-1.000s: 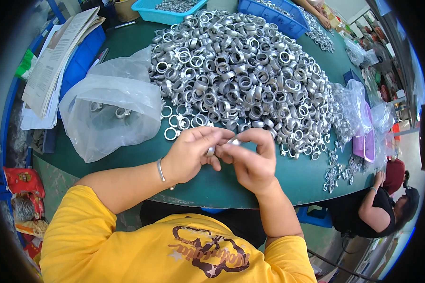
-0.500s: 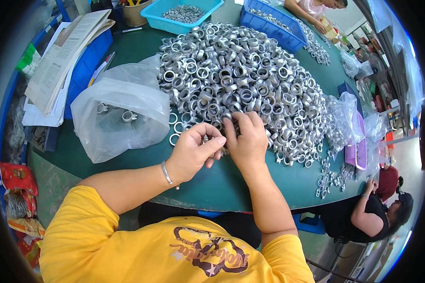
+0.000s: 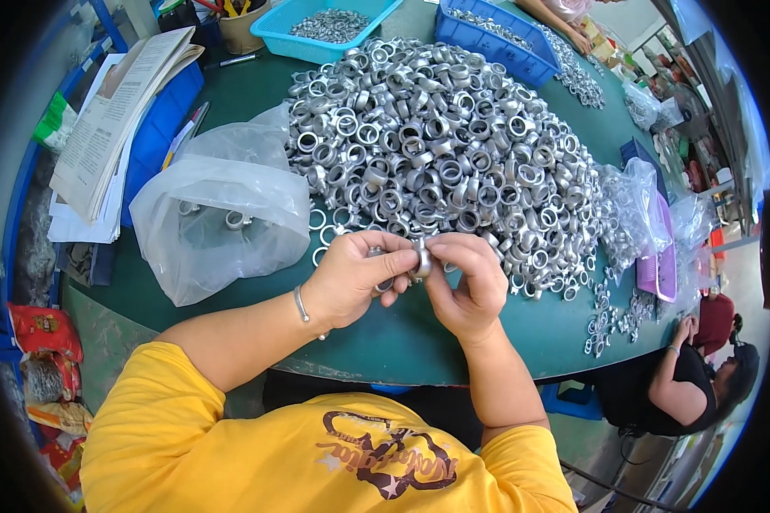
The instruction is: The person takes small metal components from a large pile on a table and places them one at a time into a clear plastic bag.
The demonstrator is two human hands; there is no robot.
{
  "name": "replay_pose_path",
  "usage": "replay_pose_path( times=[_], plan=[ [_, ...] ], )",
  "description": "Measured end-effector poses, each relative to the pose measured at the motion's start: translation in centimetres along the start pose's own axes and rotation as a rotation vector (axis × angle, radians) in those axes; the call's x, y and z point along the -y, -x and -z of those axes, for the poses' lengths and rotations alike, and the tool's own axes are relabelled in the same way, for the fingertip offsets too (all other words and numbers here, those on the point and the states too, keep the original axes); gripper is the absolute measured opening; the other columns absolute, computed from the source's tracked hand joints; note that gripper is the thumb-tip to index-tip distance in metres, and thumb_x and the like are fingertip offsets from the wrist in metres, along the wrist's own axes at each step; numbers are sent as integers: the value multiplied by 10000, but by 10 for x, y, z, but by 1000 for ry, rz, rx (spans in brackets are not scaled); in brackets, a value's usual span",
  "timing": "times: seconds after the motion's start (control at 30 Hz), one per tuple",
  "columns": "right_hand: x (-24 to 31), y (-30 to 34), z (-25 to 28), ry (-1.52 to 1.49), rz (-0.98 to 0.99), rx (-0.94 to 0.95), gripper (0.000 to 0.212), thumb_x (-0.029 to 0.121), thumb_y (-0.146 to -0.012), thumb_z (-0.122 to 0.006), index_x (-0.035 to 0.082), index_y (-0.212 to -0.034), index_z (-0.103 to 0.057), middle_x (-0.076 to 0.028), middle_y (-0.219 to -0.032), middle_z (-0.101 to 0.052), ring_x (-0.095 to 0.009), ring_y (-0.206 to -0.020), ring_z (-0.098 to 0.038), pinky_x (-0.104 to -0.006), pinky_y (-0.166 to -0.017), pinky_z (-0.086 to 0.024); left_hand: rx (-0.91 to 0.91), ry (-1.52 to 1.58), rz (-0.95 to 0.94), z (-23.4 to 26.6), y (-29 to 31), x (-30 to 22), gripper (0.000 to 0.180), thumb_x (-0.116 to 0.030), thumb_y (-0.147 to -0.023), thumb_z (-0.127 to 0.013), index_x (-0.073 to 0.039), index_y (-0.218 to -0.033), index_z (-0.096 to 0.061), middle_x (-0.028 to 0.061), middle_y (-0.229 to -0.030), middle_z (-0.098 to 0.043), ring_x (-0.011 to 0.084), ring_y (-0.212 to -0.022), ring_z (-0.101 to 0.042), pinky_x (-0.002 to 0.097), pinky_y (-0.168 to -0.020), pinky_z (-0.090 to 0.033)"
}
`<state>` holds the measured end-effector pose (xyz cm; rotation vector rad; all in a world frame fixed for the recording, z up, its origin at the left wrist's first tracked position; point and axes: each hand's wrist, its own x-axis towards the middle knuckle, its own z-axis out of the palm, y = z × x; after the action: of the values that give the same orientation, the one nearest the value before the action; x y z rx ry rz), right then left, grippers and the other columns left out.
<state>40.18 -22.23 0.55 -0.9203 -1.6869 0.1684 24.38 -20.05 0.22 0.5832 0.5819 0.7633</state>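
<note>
In front of the big heap of silver metal ring clamps, my two hands meet over the near side of the green table. One ring clamp stands on edge between their fingertips. My right hand pinches it with thumb and forefinger. My left hand touches its other side with the thumb, and the fingers curl around another ring clamp, partly hidden. Just left of the heap, a clear plastic bag lies with its mouth open and a few ring clamps inside.
Behind the heap stand a light-blue basket and a dark-blue crate, both with small metal parts. Papers lean on a blue bin at left. A purple basket and small loose parts are at right. Other people sit nearby.
My right hand has drawn back from the heap's edge with a ring clamp, now held up against my left fingers. My left hand stays nearly in place.
</note>
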Motion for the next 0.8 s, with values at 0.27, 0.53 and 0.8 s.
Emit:
replay_pose_path(
  times=[0.27, 0.53, 0.8],
  plan=[
    [5, -4, 10, -93, -73, 136, 246, -2, -645, -719, 3, -851, -585, -100, -773, -606, -178, -636, -560, -235, -501, -441, -80, -565, -528, 2, 1, 3, 105, -20, -771, -643, 2, -870, -615, 61, -841, -606, 96, -631, -554, 193, -510, -433],
    [0, -2, 9, -93, -7, 103, 274, 39, -611, -758, 11, -826, -591, -96, -746, -601, -206, -645, -570, -277, -555, -456, -39, -948, -988, 3, 0, 0, 190, 26, -683, -699, -33, -850, -630, 99, -874, -617, 181, -780, -597, 260, -685, -476],
    [-3, 10, 10, -857, -783, 151, 172, 51, -875, -524, -48, -1010, -560, -126, -810, -628, -154, -603, -603, -246, -528, -507, -36, -962, -939, -1, 4, -3, 148, 13, -692, -699, -17, -818, -627, 89, -834, -599, 167, -747, -578, 251, -667, -465]
  ],
)
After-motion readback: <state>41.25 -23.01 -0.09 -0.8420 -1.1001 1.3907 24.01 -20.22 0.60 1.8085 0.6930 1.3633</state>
